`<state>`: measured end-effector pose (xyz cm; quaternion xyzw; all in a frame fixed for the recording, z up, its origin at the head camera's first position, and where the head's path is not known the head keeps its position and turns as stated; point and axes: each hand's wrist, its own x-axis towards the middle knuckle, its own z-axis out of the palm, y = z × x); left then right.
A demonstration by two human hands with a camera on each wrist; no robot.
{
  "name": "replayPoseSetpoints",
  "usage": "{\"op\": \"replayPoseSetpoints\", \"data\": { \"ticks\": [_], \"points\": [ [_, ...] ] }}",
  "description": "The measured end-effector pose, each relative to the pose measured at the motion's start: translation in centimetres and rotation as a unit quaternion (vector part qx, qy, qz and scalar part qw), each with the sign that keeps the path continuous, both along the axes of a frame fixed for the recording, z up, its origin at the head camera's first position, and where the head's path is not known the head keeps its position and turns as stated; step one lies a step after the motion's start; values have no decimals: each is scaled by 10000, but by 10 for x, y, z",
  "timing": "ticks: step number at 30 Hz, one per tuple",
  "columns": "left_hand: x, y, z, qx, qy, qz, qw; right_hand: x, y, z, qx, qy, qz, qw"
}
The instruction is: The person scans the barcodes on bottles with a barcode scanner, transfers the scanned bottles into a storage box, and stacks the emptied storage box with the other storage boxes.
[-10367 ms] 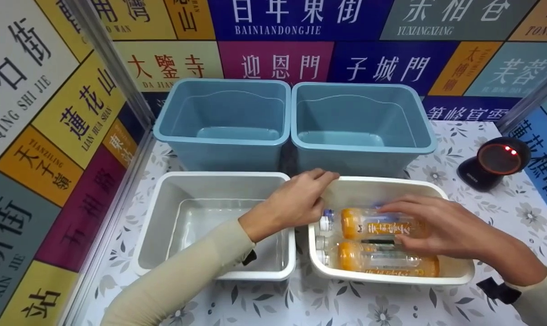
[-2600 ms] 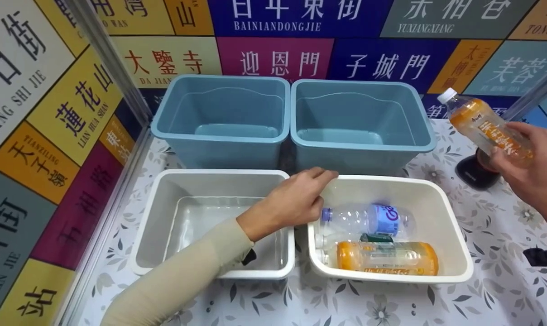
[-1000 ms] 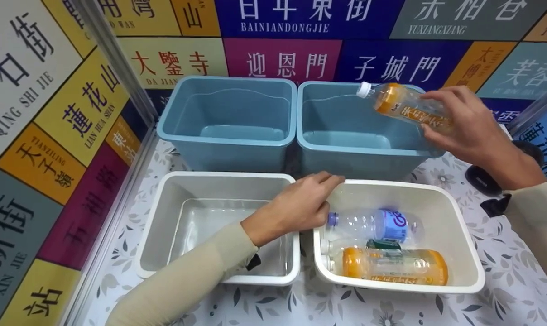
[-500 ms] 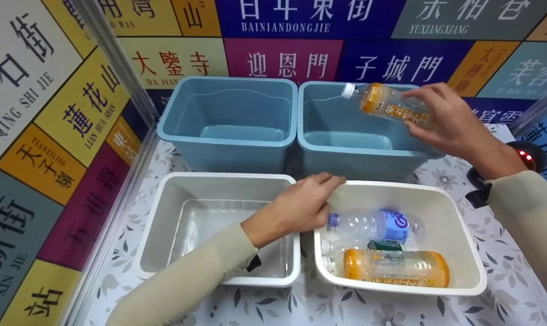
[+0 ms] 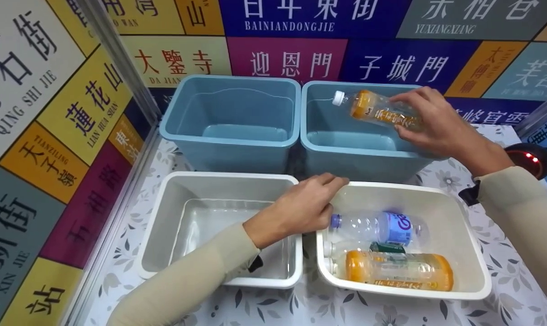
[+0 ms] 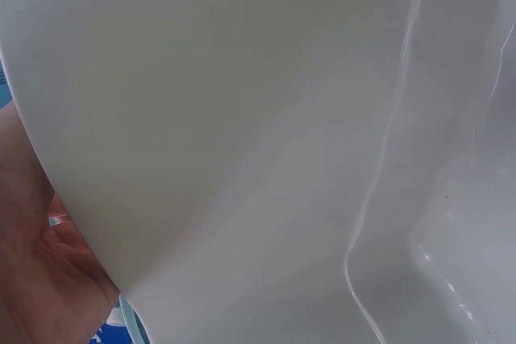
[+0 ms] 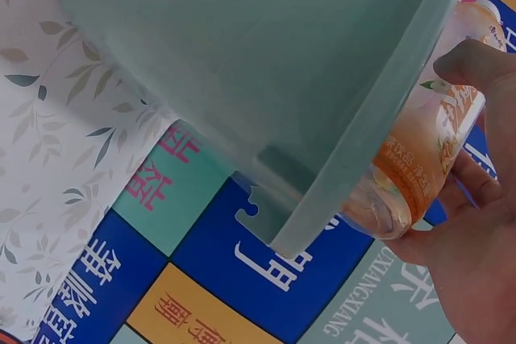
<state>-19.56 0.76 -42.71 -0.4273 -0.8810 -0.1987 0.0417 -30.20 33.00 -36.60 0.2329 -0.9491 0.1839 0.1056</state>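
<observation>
My right hand (image 5: 436, 120) grips a clear plastic drink bottle (image 5: 384, 111) with an orange label and white cap, tilted over the mouth of the right blue bin (image 5: 368, 149). In the right wrist view, thumb and fingers wrap the bottle (image 7: 439, 134) beside the bin's rim. My left hand (image 5: 296, 203) holds the near-left corner of the right white bin (image 5: 463, 226), fingers curled at its rim. Inside that bin lie a bottle with a blue label (image 5: 398, 228), another orange-labelled bottle (image 5: 400, 270) and a dark green-labelled bottle (image 5: 386, 247) partly hidden between them.
The left blue bin (image 5: 232, 140) stands beside the right one, and the left white bin (image 5: 160, 226) is in front of it. A black scanner (image 5: 529, 160) with red lights stands at the right, partly behind my forearm. Printed panels (image 5: 287, 59) rise behind the bins.
My right hand has taken the orange-labelled bottle from the right white bin, raised it near the scanner, then moved it left over the right blue bin. My left hand has stayed in place.
</observation>
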Motion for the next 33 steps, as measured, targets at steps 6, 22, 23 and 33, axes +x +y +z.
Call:
{"op": "replayPoseSetpoints", "data": {
  "ticks": [6,22,23,33],
  "points": [
    [-1,0,-1,36,68,-52,10000,-5,-4,-2,46,-220,97,9997],
    [-1,0,0,-116,-104,34,9999,-23,-14,-10,195,-733,406,9963],
    [-1,0,-1,-125,-114,40,9998,-24,-15,-10,206,-737,435,9961],
    [-2,0,-1,-115,-2,25,9999,-35,-22,-13,469,-1014,582,9920]
  ]
}}
